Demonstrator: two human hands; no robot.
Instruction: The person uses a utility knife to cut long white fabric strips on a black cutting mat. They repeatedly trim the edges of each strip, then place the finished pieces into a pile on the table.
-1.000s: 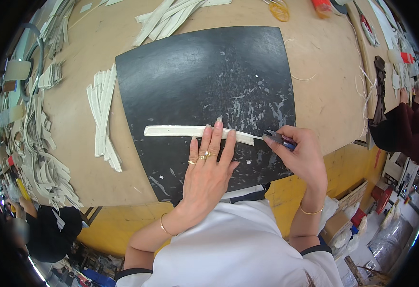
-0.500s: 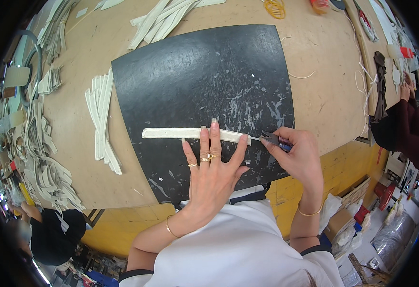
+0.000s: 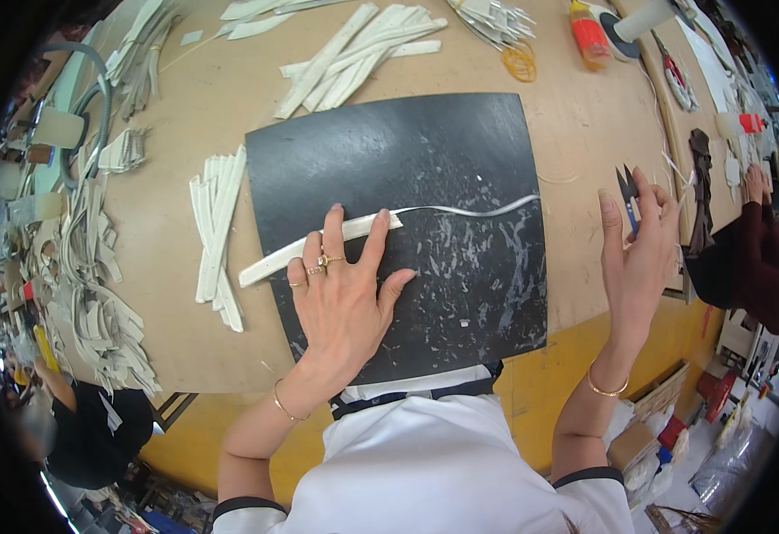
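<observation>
My left hand (image 3: pixel 340 307) lies with its fingers spread on an off-white stitched strip (image 3: pixel 269 264), pressing it to a black mat (image 3: pixel 380 133). The strip slants, its left end reaching past the mat's edge onto the table. From its right end runs a thin, shiny silver-white cord (image 3: pixel 478 212), wavy, out to the mat's right edge. Off to the right of the mat, my right hand (image 3: pixel 634 267) is raised, holding small thread snips (image 3: pixel 628 191) with dark blades and a blue handle. The blades point away from me and stand apart.
Bundles of similar strips lie left of the mat (image 3: pixel 218 231) and behind it (image 3: pixel 363 53). Yellow rubber bands (image 3: pixel 519 62) and a red-orange bottle (image 3: pixel 590 37) sit at the back. Piled strips (image 3: pixel 96 303) line the left edge. Other people work at far left and far right.
My right hand with the snips has moved right, away from the strip's end. My left hand and the strip have shifted left and tilted. The cord now shows stretched across the mat.
</observation>
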